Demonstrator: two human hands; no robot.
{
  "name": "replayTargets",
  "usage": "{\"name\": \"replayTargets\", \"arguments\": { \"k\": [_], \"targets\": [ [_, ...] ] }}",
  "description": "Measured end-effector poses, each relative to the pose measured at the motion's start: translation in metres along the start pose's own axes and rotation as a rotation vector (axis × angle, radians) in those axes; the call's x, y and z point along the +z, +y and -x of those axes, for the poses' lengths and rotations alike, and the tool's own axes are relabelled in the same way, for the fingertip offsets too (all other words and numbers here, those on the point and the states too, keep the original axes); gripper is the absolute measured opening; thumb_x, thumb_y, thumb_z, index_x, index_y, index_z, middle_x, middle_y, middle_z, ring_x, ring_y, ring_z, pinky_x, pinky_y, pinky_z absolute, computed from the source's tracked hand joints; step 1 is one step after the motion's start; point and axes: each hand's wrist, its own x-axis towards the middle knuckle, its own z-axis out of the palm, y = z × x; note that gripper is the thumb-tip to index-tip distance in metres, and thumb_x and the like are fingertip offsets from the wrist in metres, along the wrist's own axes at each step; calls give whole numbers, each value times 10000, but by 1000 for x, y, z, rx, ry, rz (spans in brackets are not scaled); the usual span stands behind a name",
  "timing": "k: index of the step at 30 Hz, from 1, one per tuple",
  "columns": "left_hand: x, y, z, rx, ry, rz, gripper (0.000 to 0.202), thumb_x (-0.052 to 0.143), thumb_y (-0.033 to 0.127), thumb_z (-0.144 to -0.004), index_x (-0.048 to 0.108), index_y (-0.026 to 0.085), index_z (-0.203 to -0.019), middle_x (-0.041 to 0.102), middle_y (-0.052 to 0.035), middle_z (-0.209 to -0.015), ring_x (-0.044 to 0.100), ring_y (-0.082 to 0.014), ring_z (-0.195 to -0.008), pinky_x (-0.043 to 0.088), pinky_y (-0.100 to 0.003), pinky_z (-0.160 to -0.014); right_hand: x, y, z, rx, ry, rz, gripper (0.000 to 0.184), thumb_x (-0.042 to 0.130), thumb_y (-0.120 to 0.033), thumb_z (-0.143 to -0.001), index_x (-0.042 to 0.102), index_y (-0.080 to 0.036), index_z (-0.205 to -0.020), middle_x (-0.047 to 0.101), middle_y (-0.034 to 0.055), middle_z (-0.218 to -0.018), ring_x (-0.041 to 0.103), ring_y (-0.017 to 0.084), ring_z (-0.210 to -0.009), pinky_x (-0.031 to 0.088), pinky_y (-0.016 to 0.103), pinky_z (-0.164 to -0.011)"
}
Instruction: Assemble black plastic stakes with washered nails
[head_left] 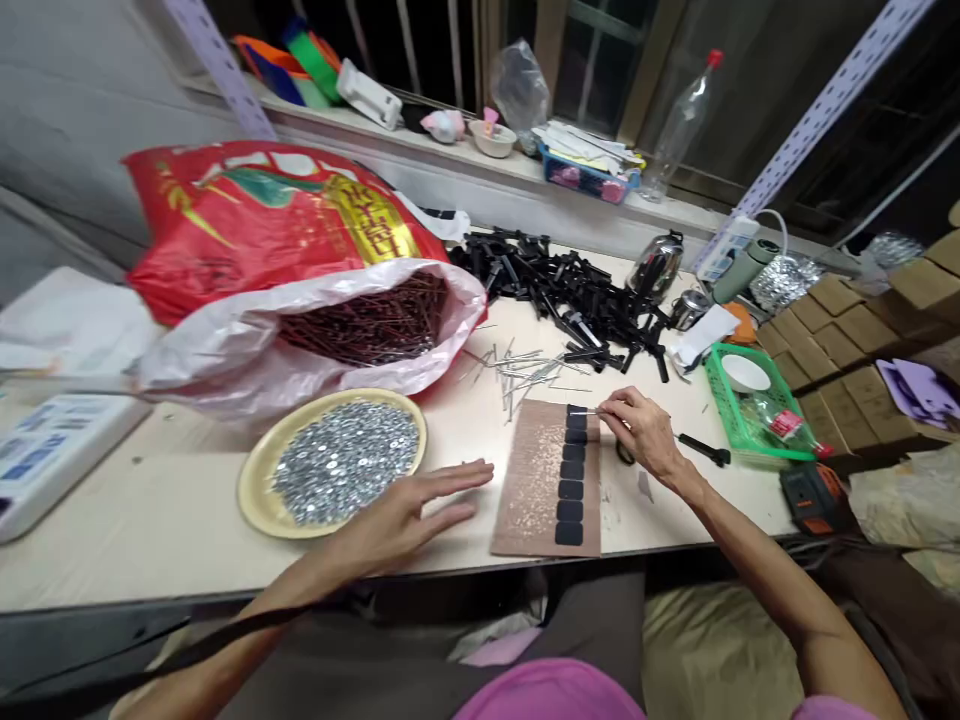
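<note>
My right hand point(641, 430) pinches a thin metal rod point(586, 412) whose tip lies over the top black pad on a brown board point(517, 500). A column of several rounded black pads point(571, 490) runs down the board's right side, with pale specks to its left. A black handle point(705, 450) lies just right of my hand; whether it joins the rod is hidden. My left hand point(427, 510) hovers with fingers stretched, holding nothing, between the board and a yellow plate point(251, 500) of small silvery metal pieces point(345, 460).
A red bag point(270, 220) full of thin metal rods point(367, 320) lies open behind the plate. Loose rods point(525, 370) and a heap of black plastic parts point(562, 290) lie beyond the board. A green basket point(724, 420) and stacked brown boxes point(862, 350) stand at right.
</note>
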Motion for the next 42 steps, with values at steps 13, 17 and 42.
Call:
{"name": "replayTargets", "arguments": {
  "k": [13, 17, 42],
  "targets": [
    [39, -25, -56, 262, -295, -734, 989, 492, 714, -763, 49, 231, -1503, 173, -157, -1552, 116, -394, -1427, 215, -583, -1111, 41, 34, 29, 17, 0, 0, 236, 481, -294, -964, 697, -212, -911, 626, 53, -905, 482, 171, -818, 360, 273, -702],
    [43, -26, -61, 246, -338, -721, 1054, 499, 729, -744, -26, 217, -1501, 149, -182, -1556, 125, -392, -1427, 227, -560, -1114, 47, 39, 24, 0, -8, -8, 248, 477, -318, -966, 695, -216, -906, 618, 51, -888, 462, 177, -818, 349, 275, -699],
    [42, -24, -61, 194, -339, -702, 1060, 519, 725, -734, 2, 215, -1507, 113, -199, -1564, 122, -382, -1433, 229, -536, -1120, 55, 27, 53, -78, 4, -66, 261, 446, -235, -977, 683, -178, -883, 608, 40, -801, 478, 164, -764, 368, 271, -637]
  ]
}}
